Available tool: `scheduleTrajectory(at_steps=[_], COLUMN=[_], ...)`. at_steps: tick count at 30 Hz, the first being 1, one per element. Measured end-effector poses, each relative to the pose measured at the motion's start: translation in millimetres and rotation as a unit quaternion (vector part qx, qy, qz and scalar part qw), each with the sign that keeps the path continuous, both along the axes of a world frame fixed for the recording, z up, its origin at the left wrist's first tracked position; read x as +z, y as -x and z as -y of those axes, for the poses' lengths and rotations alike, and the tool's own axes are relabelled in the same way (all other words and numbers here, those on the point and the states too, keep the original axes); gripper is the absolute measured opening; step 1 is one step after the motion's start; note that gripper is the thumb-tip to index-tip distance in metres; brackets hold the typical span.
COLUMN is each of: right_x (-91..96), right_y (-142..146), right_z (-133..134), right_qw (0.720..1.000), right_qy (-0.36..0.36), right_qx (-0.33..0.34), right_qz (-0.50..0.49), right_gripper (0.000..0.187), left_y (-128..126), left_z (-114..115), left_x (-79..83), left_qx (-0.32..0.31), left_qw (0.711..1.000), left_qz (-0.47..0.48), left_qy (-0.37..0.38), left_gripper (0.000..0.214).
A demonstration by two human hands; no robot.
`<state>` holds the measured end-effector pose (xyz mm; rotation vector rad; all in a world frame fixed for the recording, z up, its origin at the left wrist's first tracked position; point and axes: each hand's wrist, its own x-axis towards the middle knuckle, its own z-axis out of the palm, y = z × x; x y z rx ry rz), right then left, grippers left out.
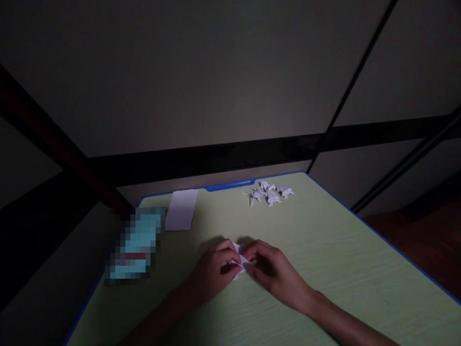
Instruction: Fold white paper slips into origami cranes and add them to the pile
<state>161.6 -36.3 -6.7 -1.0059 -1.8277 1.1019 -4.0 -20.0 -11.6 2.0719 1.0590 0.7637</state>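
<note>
Near the middle of the table, a small piece of folded white paper (pixel 244 265) lies between my two hands. My left hand (pixel 218 265) pinches its left side with thumb and fingers. From the right, my right hand (pixel 270 269) grips the other side, fingers bent toward the thumb. Both hands partly cover the paper, so its full folded shape is hidden. Beyond them, several folded white paper figures (pixel 272 196) sit in a cluster toward the table's far edge.
A flat white paper sheet (pixel 181 210) lies at the far left. Beside it is a blurred teal rectangular object (pixel 139 245) at the left edge. The pale green table (pixel 324 250) has a blue rim and a blue tray piece (pixel 230 185) at the back, against dark panels.
</note>
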Motion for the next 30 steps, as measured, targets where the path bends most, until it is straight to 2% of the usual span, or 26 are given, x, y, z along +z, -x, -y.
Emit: scheduleTrajectory(at_steps=[3, 6, 9, 12, 14, 16, 19, 21, 25, 27, 30], right_x=[-2.7, -1.5, 0.9, 1.0, -0.2, -1.1, -0.2, 1.5, 3.1, 2.5, 1.8], right_y=[3.5, 3.9, 0.6, -4.0, -6.2, -7.1, -6.5, -5.6, -5.1, -5.9, -7.1], right_z=[0.3, 1.6, 3.7, 5.9, 6.9, 7.4, 7.1, 6.2, 1.3, -2.8, -8.9], right_qw=[0.993, 0.989, 0.997, 0.991, 0.983, 0.979, 0.98, 0.982, 0.982, 0.982, 0.972], right_qy=[0.07, 0.067, -0.024, -0.135, -0.18, -0.194, -0.192, -0.187, -0.158, -0.113, -0.019], right_qx=[0.003, 0.001, -0.014, -0.01, 0.003, 0.013, 0.003, -0.02, -0.09, -0.122, -0.151], right_qz=[-0.096, -0.131, -0.079, 0.002, 0.042, 0.062, 0.048, 0.021, -0.041, -0.088, -0.176], right_gripper=[0.01, 0.021, 0.03, 0.037, 0.04, 0.039, 0.032, 0.027, 0.015, 0.01, 0.004], left_y=[-2.7, -5.7, -7.8, -9.9, -12.0, -14.2, -16.6, -17.2, -15.2, -12.9, -9.8], left_z=[1.7, 2.4, 2.3, 2.0, 2.2, 2.9, 4.3, 5.2, 5.1, 3.7, 0.8], left_x=[3.3, 4.0, 1.4, -0.9, -0.6, 0.9, 2.8, 3.0, 4.7, 7.4, 10.3], left_qx=[0.026, 0.06, 0.069, 0.069, 0.085, 0.103, 0.11, 0.092, 0.055, 0.084, 0.169], left_qw=[0.999, 0.989, 0.956, 0.897, 0.862, 0.847, 0.842, 0.841, 0.867, 0.894, 0.932], left_qz=[0.036, 0.117, 0.232, 0.342, 0.39, 0.404, 0.404, 0.404, 0.363, 0.326, 0.256], left_qy=[0.024, 0.066, 0.163, 0.273, 0.314, 0.33, 0.34, 0.348, 0.337, 0.296, 0.192], left_gripper=[0.01, 0.009, 0.006, 0.014, 0.018, 0.022, 0.026, 0.026, 0.028, 0.028, 0.022])
